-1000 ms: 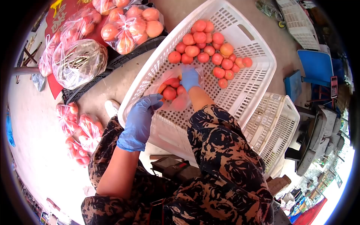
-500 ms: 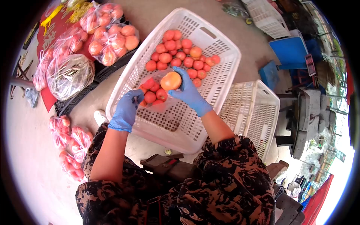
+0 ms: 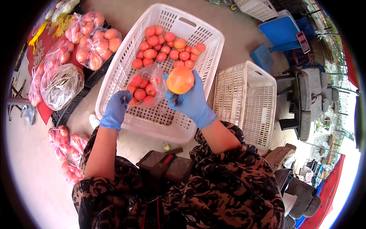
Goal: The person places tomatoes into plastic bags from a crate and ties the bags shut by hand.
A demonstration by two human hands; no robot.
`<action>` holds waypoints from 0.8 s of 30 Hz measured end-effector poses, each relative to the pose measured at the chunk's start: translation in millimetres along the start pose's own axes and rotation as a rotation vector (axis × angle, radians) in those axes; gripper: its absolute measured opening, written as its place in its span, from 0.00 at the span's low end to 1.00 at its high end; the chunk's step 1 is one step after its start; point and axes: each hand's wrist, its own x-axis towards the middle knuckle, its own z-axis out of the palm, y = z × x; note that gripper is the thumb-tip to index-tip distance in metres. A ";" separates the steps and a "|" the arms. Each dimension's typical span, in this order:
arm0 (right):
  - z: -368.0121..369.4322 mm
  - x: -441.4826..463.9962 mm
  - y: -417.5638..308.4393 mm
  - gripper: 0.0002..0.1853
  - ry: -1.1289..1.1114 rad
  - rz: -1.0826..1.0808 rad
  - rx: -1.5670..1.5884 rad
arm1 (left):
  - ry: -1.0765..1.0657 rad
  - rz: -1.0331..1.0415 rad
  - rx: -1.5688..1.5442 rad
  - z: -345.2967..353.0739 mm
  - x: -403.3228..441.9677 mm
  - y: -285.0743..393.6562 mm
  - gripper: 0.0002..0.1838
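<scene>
My left hand (image 3: pixel 116 109), in a blue glove, is closed on the rim of a clear plastic bag (image 3: pixel 159 90). Several red tomatoes (image 3: pixel 140 93) lie inside that bag, which hangs open over the near part of a white slatted crate (image 3: pixel 182 134). In my right hand (image 3: pixel 195 102), also gloved in blue, is a large orange-red tomato (image 3: pixel 180 80), held up to the right of the bag. More loose tomatoes (image 3: pixel 161 57) are heaped at the far end of the crate.
Filled tomato bags (image 3: pixel 100 47) sit on black crates at left, and others (image 3: pixel 60 141) lie on the floor. A second white crate (image 3: pixel 263 103) stands at right, near a blue chair (image 3: pixel 280 32) and grey seats (image 3: pixel 308 91).
My right hand has brought the large tomato nearer to me and farther right of the bag, turning it. The left hand keeps its hold on the bag. The whole view has shifted.
</scene>
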 end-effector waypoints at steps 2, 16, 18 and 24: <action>1.7 8.1 -5.6 0.41 -0.007 0.039 0.023 | -0.027 -0.094 -0.050 -0.8 0.8 11.1 0.16; -28.4 45.4 -13.7 0.39 0.185 0.095 0.010 | -0.004 -0.217 -0.237 10.2 16.8 38.4 0.15; -30.2 45.1 -14.5 0.39 0.191 0.100 0.021 | 0.021 -0.272 -0.299 13.5 15.6 44.5 0.12; -32.3 47.2 1.6 0.34 0.175 0.050 -0.082 | -0.046 -0.264 -0.275 40.4 8.5 79.2 0.18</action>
